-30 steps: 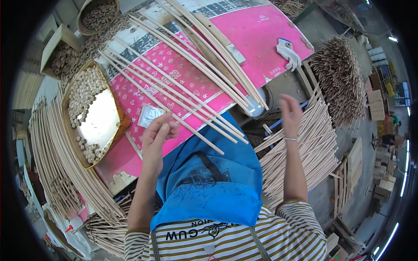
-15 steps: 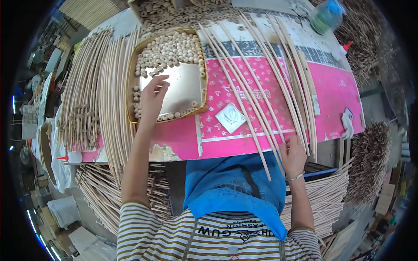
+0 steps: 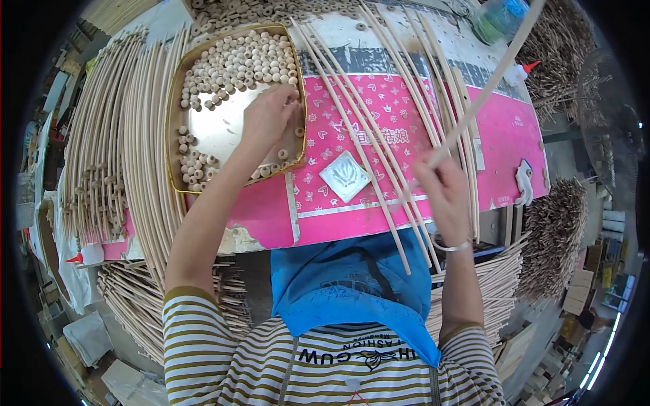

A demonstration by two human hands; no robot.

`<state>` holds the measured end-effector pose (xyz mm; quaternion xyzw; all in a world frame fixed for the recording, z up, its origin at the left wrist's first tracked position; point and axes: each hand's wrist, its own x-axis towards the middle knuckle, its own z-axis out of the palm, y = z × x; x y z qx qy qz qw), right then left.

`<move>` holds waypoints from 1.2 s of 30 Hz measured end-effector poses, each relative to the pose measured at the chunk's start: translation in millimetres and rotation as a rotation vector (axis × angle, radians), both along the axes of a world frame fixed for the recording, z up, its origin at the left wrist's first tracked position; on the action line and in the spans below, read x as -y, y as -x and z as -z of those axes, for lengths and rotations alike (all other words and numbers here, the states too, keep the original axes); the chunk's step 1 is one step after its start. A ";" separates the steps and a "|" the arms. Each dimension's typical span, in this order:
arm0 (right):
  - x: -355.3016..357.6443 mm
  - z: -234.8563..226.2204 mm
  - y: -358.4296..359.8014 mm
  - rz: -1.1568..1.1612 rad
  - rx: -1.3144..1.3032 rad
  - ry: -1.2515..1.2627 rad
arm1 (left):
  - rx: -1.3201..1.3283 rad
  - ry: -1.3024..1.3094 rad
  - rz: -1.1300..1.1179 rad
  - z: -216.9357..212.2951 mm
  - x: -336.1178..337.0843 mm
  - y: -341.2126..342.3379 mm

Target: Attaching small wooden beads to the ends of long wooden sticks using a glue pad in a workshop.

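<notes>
My right hand (image 3: 443,193) grips a thin wooden stick (image 3: 487,93), which slants up and away to the far right above the table. Inside the gold-rimmed tray (image 3: 217,128), my left hand (image 3: 269,118) reaches to the right side with its fingers bent together. Whether a bead is between those fingertips is hidden. Round wooden beads (image 3: 237,61) with holes crowd the far part of the tray, and a smaller cluster sits at its near left. Several loose wooden sticks (image 3: 347,132) lie beside the tray, some jutting past the near table edge. Among them is a small white square dish (image 3: 344,176).
Left of the tray lie plain sticks (image 3: 139,149) and a bundle of sticks with wooden pieces (image 3: 101,196) on them. Glue bottles with red tips stand at the near left (image 3: 91,254) and far right (image 3: 518,73), near a greenish jar (image 3: 500,20). More sticks (image 3: 484,281) are stacked below the table.
My right hand has risen from the near table edge with a stick in it. My left hand has moved across the tray to its right side. The view has shifted slightly.
</notes>
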<state>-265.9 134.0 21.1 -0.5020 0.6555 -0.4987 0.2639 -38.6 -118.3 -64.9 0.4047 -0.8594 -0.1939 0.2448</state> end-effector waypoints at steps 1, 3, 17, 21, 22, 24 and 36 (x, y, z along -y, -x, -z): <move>11.3 2.0 -6.7 -0.028 0.062 -0.036 | -0.105 -0.094 -0.039 -2.7 -6.8 -4.1; 30.2 16.3 -12.7 -0.042 0.074 -0.040 | -0.365 -0.239 -0.053 -39.3 -40.1 -6.4; 92.2 41.1 -49.6 -0.393 -0.339 0.026 | -0.572 -0.498 -0.131 -0.1 -192.3 -8.6; 93.9 46.5 -49.1 -0.445 -0.357 0.030 | -0.543 -0.475 -0.137 4.0 -188.3 -3.8; 94.1 46.9 -49.2 -0.466 -0.374 0.018 | -0.542 -0.475 -0.138 4.4 -188.2 -3.2; 93.6 42.1 -48.0 -0.471 -0.400 0.029 | -0.518 -0.442 -0.139 4.6 -187.5 -0.5; 73.3 26.7 -8.3 -0.174 0.118 -0.046 | -0.739 -0.725 -0.174 12.3 -184.3 -1.3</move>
